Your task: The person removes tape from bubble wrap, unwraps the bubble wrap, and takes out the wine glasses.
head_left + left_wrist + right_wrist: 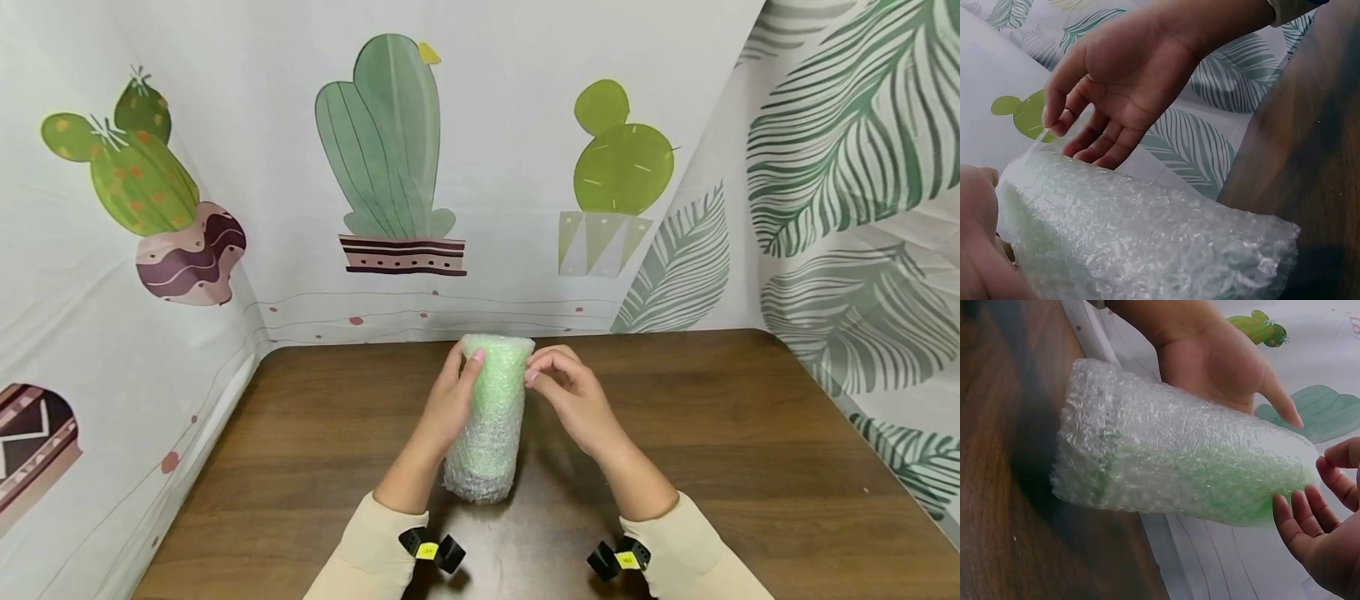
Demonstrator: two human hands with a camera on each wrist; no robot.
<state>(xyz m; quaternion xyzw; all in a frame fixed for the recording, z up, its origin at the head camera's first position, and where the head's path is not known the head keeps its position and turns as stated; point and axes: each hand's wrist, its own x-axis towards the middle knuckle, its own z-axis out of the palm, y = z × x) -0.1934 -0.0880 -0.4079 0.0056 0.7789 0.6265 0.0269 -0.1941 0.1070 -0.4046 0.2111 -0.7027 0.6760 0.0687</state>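
Observation:
A tall roll-shaped bundle in clear bubble wrap (491, 429) stands on the table, with something pale green showing through its upper part. What lies inside cannot be made out. My left hand (448, 398) grips the bundle's upper left side, thumb in front; its other fingers are mostly hidden. At the upper right, my right hand (576, 398) pinches the wrap's edge between thumb and forefinger. In the left wrist view a thin strip of film rises to those fingertips of the right hand (1125, 81). The remaining right fingers touch or nearly touch the bubble wrap (1179, 456).
The brown wooden table (712, 433) has rounded far corners. White cloth printed with cacti (397, 150) hangs behind it and along the left. A leaf-patterned cloth (840, 167) hangs on the right. Black wrist cameras (618, 560) sit at both sleeve cuffs.

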